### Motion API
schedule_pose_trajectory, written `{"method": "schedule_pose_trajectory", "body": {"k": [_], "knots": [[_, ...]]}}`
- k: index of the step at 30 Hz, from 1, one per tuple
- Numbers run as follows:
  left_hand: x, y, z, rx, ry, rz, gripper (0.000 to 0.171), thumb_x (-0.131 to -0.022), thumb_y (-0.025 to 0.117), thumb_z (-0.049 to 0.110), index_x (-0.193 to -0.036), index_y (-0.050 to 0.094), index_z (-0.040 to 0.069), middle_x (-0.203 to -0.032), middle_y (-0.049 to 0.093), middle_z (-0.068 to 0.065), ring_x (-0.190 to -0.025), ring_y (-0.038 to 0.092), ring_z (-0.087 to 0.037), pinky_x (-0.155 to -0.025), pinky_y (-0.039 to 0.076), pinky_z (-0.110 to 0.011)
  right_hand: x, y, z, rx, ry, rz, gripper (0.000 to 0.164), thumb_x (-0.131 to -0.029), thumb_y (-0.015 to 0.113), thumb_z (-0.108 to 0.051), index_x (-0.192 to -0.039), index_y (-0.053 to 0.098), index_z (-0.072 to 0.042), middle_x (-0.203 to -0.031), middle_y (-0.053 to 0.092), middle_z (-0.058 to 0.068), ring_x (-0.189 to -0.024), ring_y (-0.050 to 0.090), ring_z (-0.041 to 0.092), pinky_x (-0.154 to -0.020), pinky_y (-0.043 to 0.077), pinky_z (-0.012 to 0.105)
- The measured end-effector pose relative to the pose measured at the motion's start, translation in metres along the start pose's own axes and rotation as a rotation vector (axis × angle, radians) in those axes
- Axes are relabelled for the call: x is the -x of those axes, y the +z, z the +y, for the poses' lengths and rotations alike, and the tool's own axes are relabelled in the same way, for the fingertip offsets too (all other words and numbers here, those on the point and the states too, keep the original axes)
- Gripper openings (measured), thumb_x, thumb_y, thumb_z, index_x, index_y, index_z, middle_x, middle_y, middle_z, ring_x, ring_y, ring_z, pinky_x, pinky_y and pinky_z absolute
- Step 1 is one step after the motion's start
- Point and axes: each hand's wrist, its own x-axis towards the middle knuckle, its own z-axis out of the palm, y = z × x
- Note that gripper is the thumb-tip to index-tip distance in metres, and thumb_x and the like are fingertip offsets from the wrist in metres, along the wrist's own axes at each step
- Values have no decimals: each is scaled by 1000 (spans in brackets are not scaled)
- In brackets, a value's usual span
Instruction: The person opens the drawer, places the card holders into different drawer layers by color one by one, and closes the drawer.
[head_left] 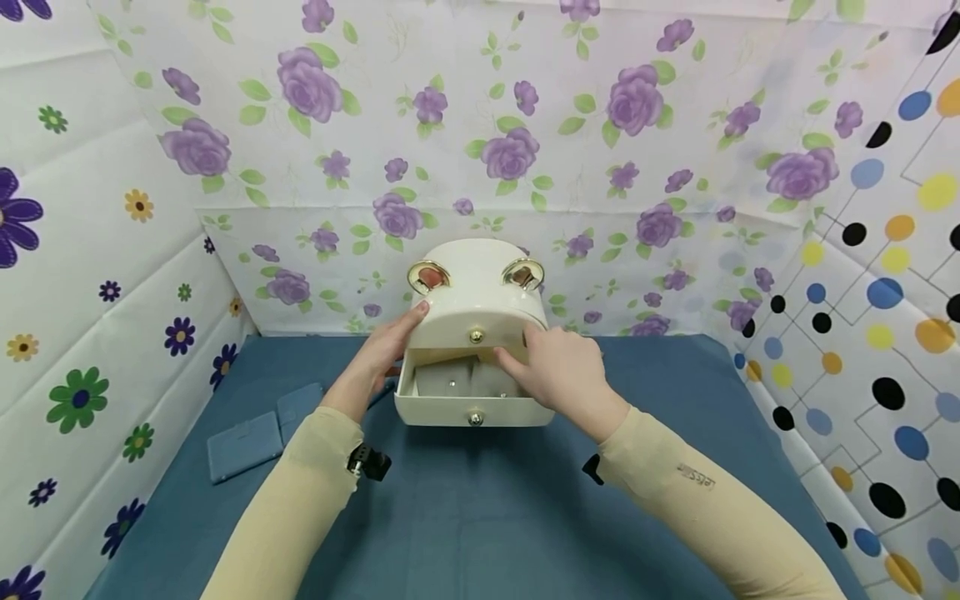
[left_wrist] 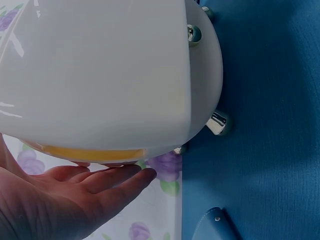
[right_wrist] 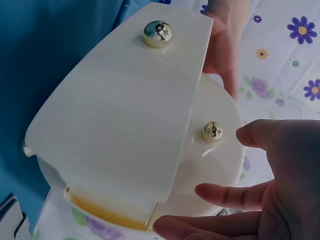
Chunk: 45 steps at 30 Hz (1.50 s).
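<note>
A glossy white jewelry box point(head_left: 480, 325) with two drawers stands at the table's back. Its lower drawer point(head_left: 442, 411) is pulled out, showing a grey inside with small shiny dots; the upper drawer point(right_wrist: 197, 150) is closed. Each front has a gold knob point(right_wrist: 213, 132). My left hand point(head_left: 378, 354) lies along the box's left side, thumb up by the top edge and fingers extended in the left wrist view. At the right side is my right hand point(head_left: 566, 367), thumb and fingers spread, with one digit reaching over the open drawer. Nothing is gripped in either hand.
Two gold-rimmed rings point(head_left: 522, 273) stick up from the box top. Flat blue cases point(head_left: 246, 446) lie on the blue table cloth point(head_left: 465, 517) at left. A pale item with a stud point(right_wrist: 14, 220) shows in the right wrist view. Flowered sheeting point(head_left: 510, 154) rises behind.
</note>
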Motion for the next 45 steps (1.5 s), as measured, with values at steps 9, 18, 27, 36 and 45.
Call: {"method": "schedule_pose_trajectory", "body": {"k": [9,18,27,36,45], "knots": [[0,-1,1,-3,1,2,110,-88,62,86,-166,40,13,-160,48,-18,-146,49,-38,-116,41,-62,0,1,13,-46,-53,139,39,-106,63,-52,-90,66,-16,-51,48,2,-41,46,22,-38,33,36],[1,0,0,0,0,1,109,-87,63,87,-165,42,14,-156,52,-17,-143,52,-37,-114,42,-63,2,0,25,-79,-75,183,37,-107,62,-50,-94,73,-17,-50,48,-2,-39,43,20,-37,32,35],[1,0,0,4,-5,-4,109,-87,63,87,-165,41,13,-156,52,-17,-143,52,-37,-114,42,-62,2,4,44,-111,-85,235,37,-108,61,-48,-88,73,-19,-49,47,-3,-37,42,18,-36,30,34],[1,-2,2,2,-11,-2,110,-86,63,88,-164,42,14,-155,53,-17,-141,54,-37,-113,44,-62,2,9,67,-137,-14,198,35,-109,60,-45,-90,75,-20,-51,51,-4,-40,45,18,-37,34,35],[0,-1,2,5,-14,-1,108,-87,63,87,-163,43,13,-154,53,-17,-141,54,-37,-112,44,-62,1,22,92,-125,60,122,35,-109,60,-42,-91,76,-16,-53,54,-3,-41,48,19,-38,37,36]]}}
